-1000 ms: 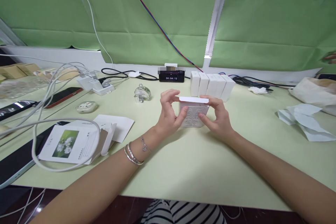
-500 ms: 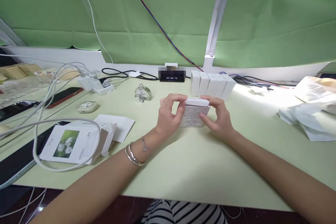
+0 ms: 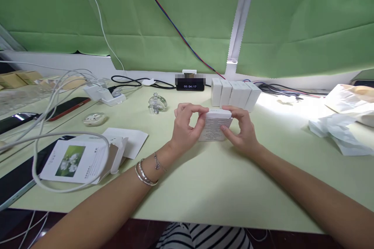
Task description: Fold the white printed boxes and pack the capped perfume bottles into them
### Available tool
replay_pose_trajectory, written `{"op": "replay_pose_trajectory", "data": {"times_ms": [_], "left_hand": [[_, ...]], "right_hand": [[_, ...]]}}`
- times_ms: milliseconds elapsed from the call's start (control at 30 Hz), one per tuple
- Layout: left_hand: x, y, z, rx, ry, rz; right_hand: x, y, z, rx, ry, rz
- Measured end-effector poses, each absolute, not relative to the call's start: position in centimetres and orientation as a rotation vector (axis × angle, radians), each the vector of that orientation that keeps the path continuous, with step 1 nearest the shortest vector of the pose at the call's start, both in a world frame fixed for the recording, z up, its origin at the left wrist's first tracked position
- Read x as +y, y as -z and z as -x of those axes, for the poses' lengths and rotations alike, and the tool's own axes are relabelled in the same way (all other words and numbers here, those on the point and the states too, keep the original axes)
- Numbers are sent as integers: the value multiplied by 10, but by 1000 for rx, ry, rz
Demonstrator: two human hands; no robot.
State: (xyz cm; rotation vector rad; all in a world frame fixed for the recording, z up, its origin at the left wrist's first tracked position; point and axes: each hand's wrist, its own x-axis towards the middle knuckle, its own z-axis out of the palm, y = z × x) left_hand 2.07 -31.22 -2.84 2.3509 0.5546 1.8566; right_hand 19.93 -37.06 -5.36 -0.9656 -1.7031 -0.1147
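Just right of frame centre: printed white box [image 3: 214,130] stood upright on desk [image 3: 204,190] | left hand [image 3: 186,127] pinched its upper left corner | right hand [image 3: 243,129] gripped its right side | steady support with light, even pressure along the top seemed best, to avoid creasing

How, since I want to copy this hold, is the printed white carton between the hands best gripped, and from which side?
Probably by the two side edges of the white carton, coming in from left and right: it looks upright, broad printed face to the front, so its sides face the left hand and right hand. Behind it, white boxes leave less room.
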Motion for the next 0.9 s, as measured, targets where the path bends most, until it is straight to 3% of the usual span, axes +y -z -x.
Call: {"op": "replay_pose_trajectory", "data": {"times_ms": [900], "left_hand": [[-313, 29, -20, 491, -1781, -2345]], "right_hand": [[-373, 45, -197, -1581, -12, 915]]}}
